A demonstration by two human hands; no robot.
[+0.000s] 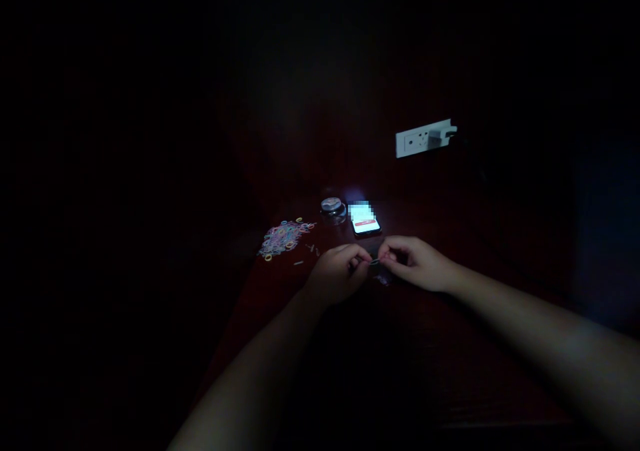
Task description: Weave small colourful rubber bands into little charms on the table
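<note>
The left hand [335, 274] and the right hand [423, 264] meet over the dark reddish bench [280, 297], fingertips near each other, with a thin pale loop [375, 261] spanning the narrow gap between them. The grip is a closed pinch on both sides: thumb and forefinger of each hand appear to have hold of one end of the loop, though the dim light hides exactly how the fingertips press on it. Just below this meeting point, a small purplish piece [383, 280] lies on the bench, too blurred to identify; whether it is joined to the loop, I cannot tell. Handling of the held loop looks under way rather than complete, since both hands are on it and it has not been set down. Beyond the left hand, a broad, loose pile of small coloured bands [283, 239] lies spread on the bench, and most of the bands in view are there, out of the hands. A few small pieces [299, 262] lie apart, between the pile and the left hand. How many bands have been dealt with, the view does not show. A round clear container [333, 211] stands behind the hands, just beside a lit phone [366, 223], while a socket panel [423, 139] with something plugged in is on the wall.
</note>
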